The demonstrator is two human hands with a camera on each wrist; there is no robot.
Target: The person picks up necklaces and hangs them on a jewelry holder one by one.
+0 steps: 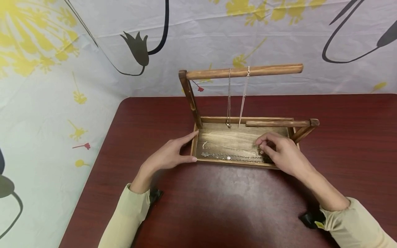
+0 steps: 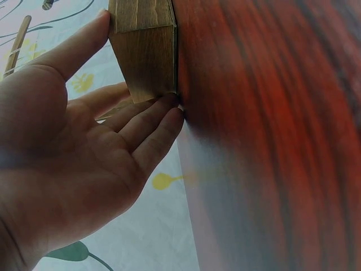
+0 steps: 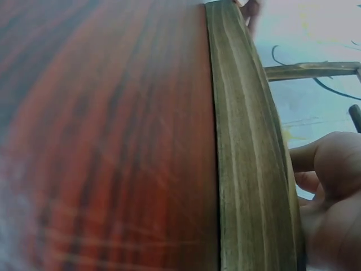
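A wooden jewelry stand has a shallow tray (image 1: 242, 132) and two arms over it. My left hand (image 1: 169, 153) touches the tray's left end with straight fingers, thumb near the front corner and fingers along the side. Over the tray's right part, my right hand (image 1: 283, 153) has thumb and index finger brought together at a thin necklace (image 1: 238, 149); the fingertips partly hide the contact. Along the front wall lies a chunkier chain necklace (image 1: 217, 156) with a round pale piece. Two necklaces hang from the upper bar (image 1: 273, 70): a darker one (image 1: 229, 96) and a silvery one (image 1: 244, 94).
A lower wooden arm (image 1: 279, 123) reaches inward from the right end of the stand. The stand sits on a dark red wooden table (image 1: 149, 120). Behind it hangs a white cloth (image 1: 198, 41) with yellow and grey flower prints.
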